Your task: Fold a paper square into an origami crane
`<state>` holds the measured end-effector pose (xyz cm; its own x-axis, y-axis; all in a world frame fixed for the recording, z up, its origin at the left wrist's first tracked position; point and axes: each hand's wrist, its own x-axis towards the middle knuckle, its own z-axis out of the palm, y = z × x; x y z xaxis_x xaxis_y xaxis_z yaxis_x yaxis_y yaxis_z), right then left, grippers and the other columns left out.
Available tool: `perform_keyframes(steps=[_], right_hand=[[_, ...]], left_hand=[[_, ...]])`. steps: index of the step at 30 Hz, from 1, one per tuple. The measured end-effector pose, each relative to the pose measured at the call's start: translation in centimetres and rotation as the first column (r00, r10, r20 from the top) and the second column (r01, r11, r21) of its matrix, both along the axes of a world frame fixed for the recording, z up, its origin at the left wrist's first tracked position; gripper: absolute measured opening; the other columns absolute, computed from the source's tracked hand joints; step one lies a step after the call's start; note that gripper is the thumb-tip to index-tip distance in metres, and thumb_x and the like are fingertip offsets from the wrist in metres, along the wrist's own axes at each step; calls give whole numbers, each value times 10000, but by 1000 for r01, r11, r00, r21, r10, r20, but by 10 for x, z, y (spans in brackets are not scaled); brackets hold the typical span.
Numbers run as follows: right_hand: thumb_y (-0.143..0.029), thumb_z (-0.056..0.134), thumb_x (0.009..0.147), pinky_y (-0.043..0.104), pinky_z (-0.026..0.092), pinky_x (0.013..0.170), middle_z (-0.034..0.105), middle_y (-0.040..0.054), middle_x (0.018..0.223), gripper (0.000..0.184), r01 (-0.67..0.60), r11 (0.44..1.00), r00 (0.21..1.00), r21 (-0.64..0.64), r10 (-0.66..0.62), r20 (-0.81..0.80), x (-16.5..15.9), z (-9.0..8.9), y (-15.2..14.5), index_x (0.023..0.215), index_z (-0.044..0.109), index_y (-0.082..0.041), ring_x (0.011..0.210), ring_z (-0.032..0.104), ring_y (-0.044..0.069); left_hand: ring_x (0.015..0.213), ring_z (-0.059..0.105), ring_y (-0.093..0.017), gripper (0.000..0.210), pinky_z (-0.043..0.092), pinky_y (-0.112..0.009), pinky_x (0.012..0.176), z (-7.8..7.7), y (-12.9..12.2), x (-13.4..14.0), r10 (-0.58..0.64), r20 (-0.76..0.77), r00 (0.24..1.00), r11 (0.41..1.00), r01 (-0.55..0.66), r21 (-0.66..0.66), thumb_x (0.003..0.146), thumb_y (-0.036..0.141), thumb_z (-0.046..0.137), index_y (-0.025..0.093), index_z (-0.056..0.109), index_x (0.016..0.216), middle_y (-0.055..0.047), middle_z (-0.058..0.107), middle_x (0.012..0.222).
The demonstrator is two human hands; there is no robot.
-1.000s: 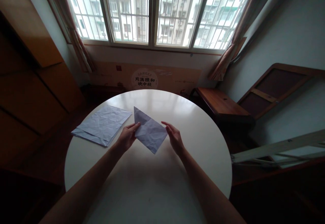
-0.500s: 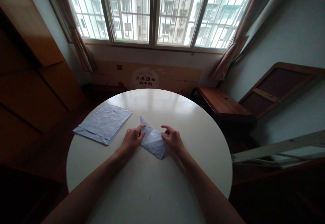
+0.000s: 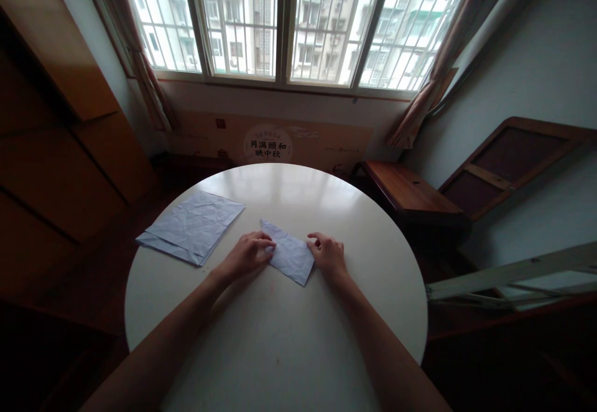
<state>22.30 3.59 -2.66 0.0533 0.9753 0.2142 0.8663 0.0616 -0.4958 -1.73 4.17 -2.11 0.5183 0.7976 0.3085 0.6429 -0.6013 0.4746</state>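
The folded paper (image 3: 291, 256) lies flat on the round worktop (image 3: 280, 337) now, a narrow band near the middle, where a second ago it was a broad triangle held up off the surface. So a fold has just gone in, and both hands are down pressing it. The left hand (image 3: 247, 255) lies on its nine o'clock end, fingers spread flat, gripping nothing. The right hand (image 3: 329, 253) pins the three o'clock end the same way. Out at ten o'clock, well apart, rests a stack of creased sheets (image 3: 192, 226), untouched. Beyond, at twelve o'clock, stands the barred window (image 3: 284, 20).
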Motion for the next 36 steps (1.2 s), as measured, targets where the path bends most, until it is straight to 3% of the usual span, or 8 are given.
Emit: perform_keyframes(steps=[7,11,16,19,22,27,31,36], right_hand=[[-286,532,846,358,363,808,701,28,765,205,113,994,993,-2,-113,-32,10,-1,6,964,694,-243,793,621,191],[-306,519,827,288,412,674,668,28,713,307,3,1000,969,-10,-6,-248,11,0,10,1068,673,-192,653,583,156],[-372,581,734,202,286,449,548,-45,549,537,-250,968,712,11,191,-676,7,-1,11,1206,598,-117,430,371,76],[-388,592,695,194,265,437,534,-40,526,501,-243,970,583,-7,140,-800,4,2,9,1088,653,-83,431,356,65],[-370,590,667,198,276,432,550,-24,530,416,-175,984,556,-25,78,-828,3,6,8,954,695,-90,440,364,67],[-323,513,699,219,334,453,564,-7,558,357,-130,990,608,-60,31,-794,4,5,10,912,711,-116,461,412,92],[-270,504,734,305,468,651,637,95,890,266,-89,986,799,143,157,-580,6,3,11,838,720,-155,785,579,188],[-339,615,803,453,358,979,603,79,1137,184,-332,906,900,261,387,-199,3,10,-2,933,717,-259,1092,521,234]], left_hand=[[1164,540,-241,386,280,-461,1068,8,-8,4,-143,-50,989,989,140,-56,719,378,742,299,678,1091,-64,602,1223],[1126,566,-229,301,283,-466,1056,7,-7,5,-118,-97,988,993,116,-28,783,380,685,299,684,1073,-56,624,1183],[1093,582,-228,312,284,-461,1056,3,-7,3,-76,-105,992,997,79,17,772,442,678,302,692,1050,-48,635,1160],[1066,591,-227,354,292,-459,1054,2,-6,3,-64,-97,993,997,67,29,740,465,703,286,696,1044,-52,649,1125],[1030,603,-217,327,321,-434,1037,1,-4,5,-91,-84,992,994,96,56,770,414,692,266,689,1062,-60,669,1074],[943,619,-196,205,427,-342,900,-1,-2,6,-105,-81,991,989,113,92,853,326,611,253,706,1019,-61,689,982],[898,630,-189,181,436,-320,836,0,-1,1,-63,-100,993,991,74,111,886,315,560,266,730,923,-58,694,959],[855,633,-189,210,437,-324,819,5,0,-7,57,-116,992,990,-42,133,894,299,537,252,739,863,-48,697,920]])
